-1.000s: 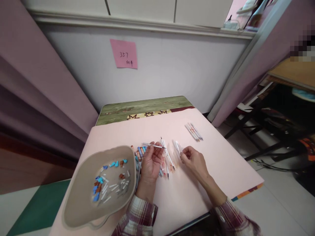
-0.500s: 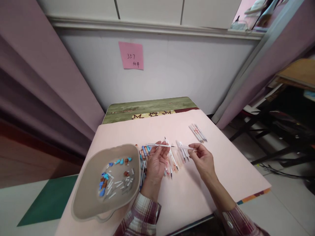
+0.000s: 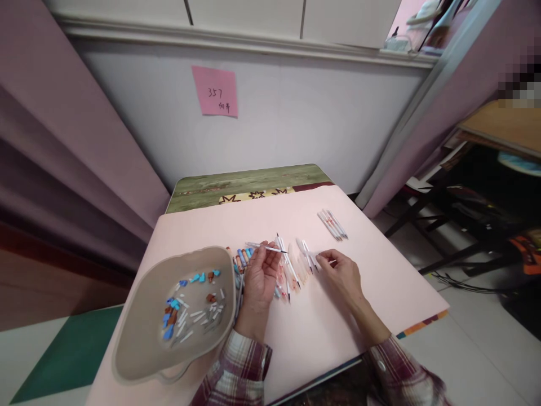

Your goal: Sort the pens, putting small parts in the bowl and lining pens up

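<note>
My left hand (image 3: 261,276) is palm up, thumb and fingers closed on a slim white pen refill (image 3: 274,248) whose dark tip points right. My right hand (image 3: 340,272), thumb and forefinger pinched, holds a clear pen barrel (image 3: 313,256), mostly hidden by the fingers. Below and between the hands lie several white refills (image 3: 291,265) with dark tips, mixed with clear barrels (image 3: 302,269) that have reddish ends. Left of them, partly behind my left hand, are blue and brown pen parts (image 3: 243,258).
A beige bin (image 3: 139,321) stands at the left with blue, brown and white small parts inside. A row of pens (image 3: 332,224) lies at the right back of the pink tabletop (image 3: 393,282). A pink note (image 3: 215,91) is stuck on the wall.
My right hand has moved slightly left and nearer the loose parts, with the clear barrel in its pinch. My left hand keeps the refill, now tilted down to the right. The view has shifted a little.
</note>
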`<state>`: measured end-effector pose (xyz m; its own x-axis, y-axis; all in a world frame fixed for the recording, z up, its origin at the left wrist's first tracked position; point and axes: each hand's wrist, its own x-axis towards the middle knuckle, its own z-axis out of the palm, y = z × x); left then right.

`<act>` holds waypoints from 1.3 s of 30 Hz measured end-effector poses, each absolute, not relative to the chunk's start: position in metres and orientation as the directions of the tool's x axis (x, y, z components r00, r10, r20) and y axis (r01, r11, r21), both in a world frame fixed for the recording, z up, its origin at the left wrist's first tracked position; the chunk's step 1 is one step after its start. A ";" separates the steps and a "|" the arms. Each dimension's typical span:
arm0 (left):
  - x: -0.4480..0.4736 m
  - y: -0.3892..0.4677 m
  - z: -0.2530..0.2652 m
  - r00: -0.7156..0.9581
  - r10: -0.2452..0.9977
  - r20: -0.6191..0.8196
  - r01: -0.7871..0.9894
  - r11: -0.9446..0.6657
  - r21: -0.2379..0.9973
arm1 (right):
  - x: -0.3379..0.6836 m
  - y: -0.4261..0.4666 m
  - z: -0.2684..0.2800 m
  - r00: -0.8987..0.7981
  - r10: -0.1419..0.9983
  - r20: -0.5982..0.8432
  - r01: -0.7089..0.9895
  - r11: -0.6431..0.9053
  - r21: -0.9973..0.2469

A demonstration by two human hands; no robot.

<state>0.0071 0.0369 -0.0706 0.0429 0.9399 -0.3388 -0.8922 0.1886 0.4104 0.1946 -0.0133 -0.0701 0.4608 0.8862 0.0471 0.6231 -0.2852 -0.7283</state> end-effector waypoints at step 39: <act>0.004 0.036 -0.072 0.025 0.966 -0.258 -0.860 0.152 0.487 | 0.163 -0.015 -0.047 0.224 0.950 0.219 0.497 0.083 -0.864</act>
<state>0.0040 0.0359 -0.0721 0.0246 0.9658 -0.2583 -0.8602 0.1521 0.4868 0.1630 -0.0152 -0.0466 0.2237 0.9496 0.2194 0.4969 0.0825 -0.8639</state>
